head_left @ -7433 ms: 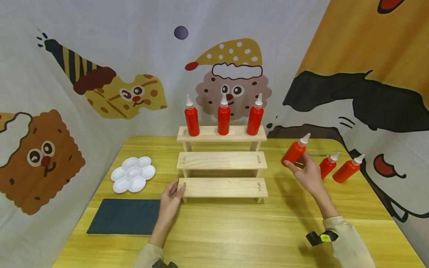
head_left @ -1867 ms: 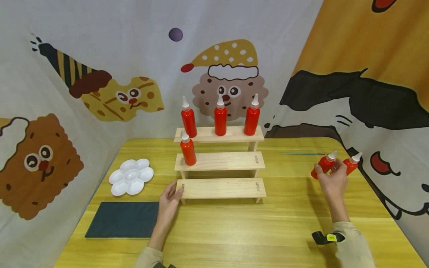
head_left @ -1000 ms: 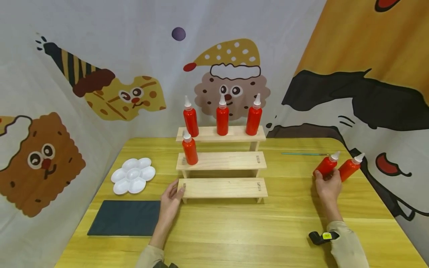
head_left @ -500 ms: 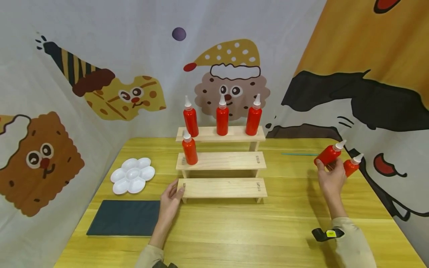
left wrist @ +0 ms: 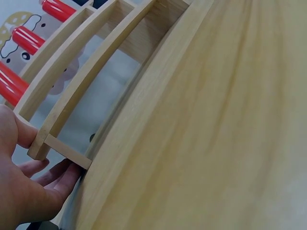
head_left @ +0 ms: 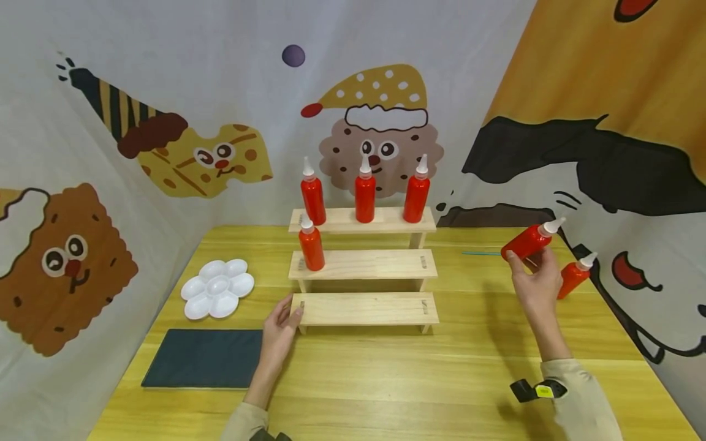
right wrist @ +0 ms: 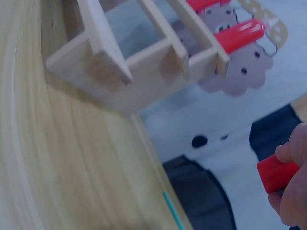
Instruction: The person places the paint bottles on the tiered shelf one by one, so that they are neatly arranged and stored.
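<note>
My right hand [head_left: 537, 282] grips a red squeeze bottle [head_left: 526, 242] with a white nozzle cap, tilted and raised above the table; its red base [right wrist: 276, 175] shows in the right wrist view. My left hand [head_left: 280, 331] holds the left end of the lowest step of a three-step wooden display rack [head_left: 364, 309], thumb on top and fingers by the leg. Three red bottles stand upright on the top step, the middle one [head_left: 365, 199] among them. Another bottle [head_left: 312, 248] stands at the left of the middle step. The bottom step carries nothing.
One more red bottle [head_left: 573, 278] stands at the table's right, behind my right hand. A thin teal paintbrush [head_left: 481, 253] lies near the back edge. At left are a white flower-shaped palette [head_left: 219, 285] and a dark flat mat [head_left: 204, 358]. A printed cloth [head_left: 231, 61] hangs behind.
A bottle now stands at the left of the middle step. My right hand has picked up another bottle at the right, lifted it and moved it left. My left hand stays on the rack.
</note>
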A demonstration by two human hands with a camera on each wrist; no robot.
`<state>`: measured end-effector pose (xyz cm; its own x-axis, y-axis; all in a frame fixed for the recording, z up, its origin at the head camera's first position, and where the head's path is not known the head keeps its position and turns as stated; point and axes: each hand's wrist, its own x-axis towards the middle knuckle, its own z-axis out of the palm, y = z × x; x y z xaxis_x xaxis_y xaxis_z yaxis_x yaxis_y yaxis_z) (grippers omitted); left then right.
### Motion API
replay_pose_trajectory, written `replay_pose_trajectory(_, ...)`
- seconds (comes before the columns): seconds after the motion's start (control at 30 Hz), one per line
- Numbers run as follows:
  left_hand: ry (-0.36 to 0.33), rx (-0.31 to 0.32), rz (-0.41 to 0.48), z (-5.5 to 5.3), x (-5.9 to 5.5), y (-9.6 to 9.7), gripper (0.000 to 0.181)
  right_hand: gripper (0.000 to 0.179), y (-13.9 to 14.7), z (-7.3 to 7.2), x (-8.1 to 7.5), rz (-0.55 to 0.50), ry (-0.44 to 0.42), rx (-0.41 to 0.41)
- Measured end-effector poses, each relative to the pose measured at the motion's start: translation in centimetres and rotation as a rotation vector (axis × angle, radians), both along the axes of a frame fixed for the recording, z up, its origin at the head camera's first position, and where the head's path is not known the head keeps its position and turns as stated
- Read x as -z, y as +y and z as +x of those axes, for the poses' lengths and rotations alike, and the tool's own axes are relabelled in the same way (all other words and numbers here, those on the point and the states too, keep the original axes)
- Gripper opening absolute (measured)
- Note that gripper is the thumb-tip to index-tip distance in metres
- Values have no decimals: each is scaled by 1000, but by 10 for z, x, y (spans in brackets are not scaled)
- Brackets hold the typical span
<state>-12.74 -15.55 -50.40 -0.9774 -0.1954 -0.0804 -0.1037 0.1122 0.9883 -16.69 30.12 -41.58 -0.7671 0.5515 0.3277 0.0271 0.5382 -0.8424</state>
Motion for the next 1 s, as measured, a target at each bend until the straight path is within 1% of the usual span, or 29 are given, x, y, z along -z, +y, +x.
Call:
replay_pose_trajectory(0.1, -5, 0, 1, 0, 1, -1, 51, 43, -11, 2, -5, 6, 66, -47)
replay_pose_trajectory(0.23, -3, -3, -1, -1, 2, -1, 51, 41, -25, 4, -11, -1, 168, -132)
replay_pose_trajectory(0.37, 1, -6, -7, -1, 1, -1, 50, 41, -42, 5, -18, -8, 212, -205)
replay_pose_trajectory(0.5, 3, 3, -7, 1, -1, 0, 51, 40, -59, 5, -23, -23, 196, -266)
replay_pose_trajectory(0.7, -17, 3, -4, 1, 1, -1, 51, 39, -83, 0, -25, -76, 181, -375)
replay_pose_trajectory(0.8, -8, -1, -6, 1, 1, 0, 50, 40, -96, -2, -26, -99, 168, -428)
replay_pose_trajectory(1.0, 5, 3, -17, 1, -1, 0, 51, 39, -119, -8, -25, -93, 138, -533)
